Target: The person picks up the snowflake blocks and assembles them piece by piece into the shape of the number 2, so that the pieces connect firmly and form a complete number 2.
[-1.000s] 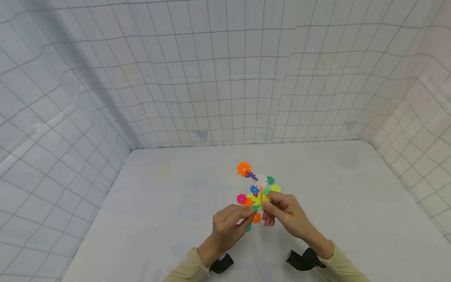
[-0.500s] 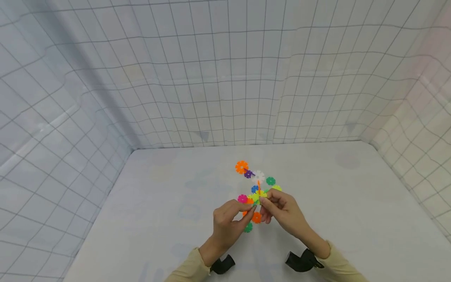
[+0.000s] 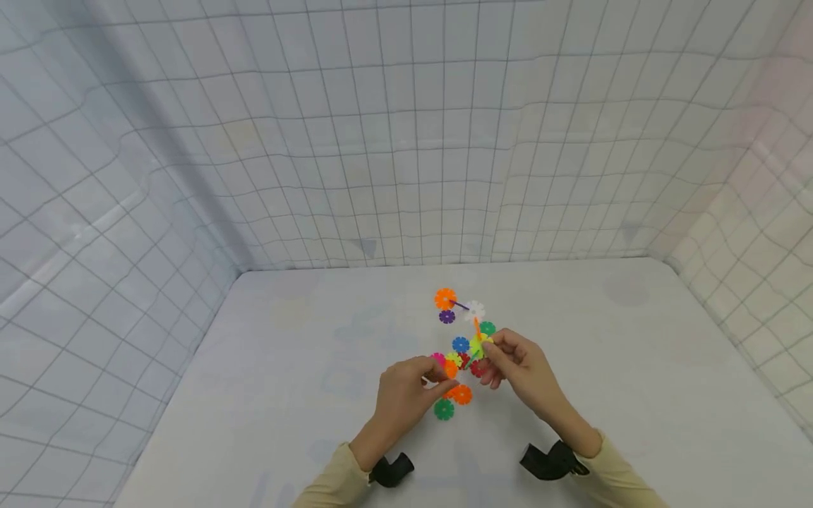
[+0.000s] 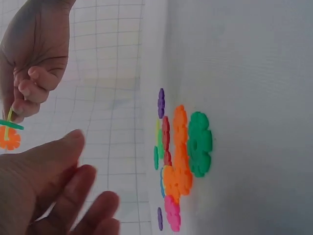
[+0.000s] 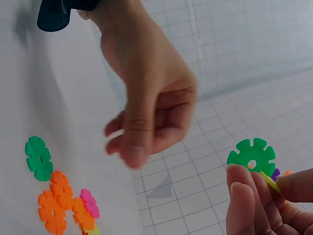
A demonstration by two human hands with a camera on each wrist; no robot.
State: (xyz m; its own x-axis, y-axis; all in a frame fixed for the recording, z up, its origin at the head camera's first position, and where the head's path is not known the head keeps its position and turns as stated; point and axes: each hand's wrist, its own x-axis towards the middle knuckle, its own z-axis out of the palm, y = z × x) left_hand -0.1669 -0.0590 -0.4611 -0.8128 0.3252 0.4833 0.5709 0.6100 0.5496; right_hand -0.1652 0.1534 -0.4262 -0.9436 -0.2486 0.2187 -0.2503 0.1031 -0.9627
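My right hand (image 3: 524, 370) pinches a yellow snowflake disc (image 3: 480, 345) between thumb and fingers, above the table. Slotted onto that yellow piece is a green disc (image 5: 252, 155), which faces the right wrist camera. From the yellow disc a chain runs away from me: an orange disc (image 3: 478, 328) seen edge-on, a white disc (image 3: 475, 310), a purple disc seen edge-on and a larger-looking orange disc (image 3: 445, 298). My left hand (image 3: 403, 395) hovers to the left, apart from the chain. Its fingers are loosely bent, with nothing between them.
Several loose discs lie on the white table (image 3: 286, 367) beneath the hands, among them a green disc (image 3: 444, 409), an orange disc (image 3: 462, 394), a blue disc (image 3: 461, 344) and a purple disc (image 3: 447, 317). Gridded white curtains (image 3: 413, 141) surround the table.
My left hand has let go of the green disc and drawn back slightly to the left. The right hand has shifted slightly right and away from me with the chain.
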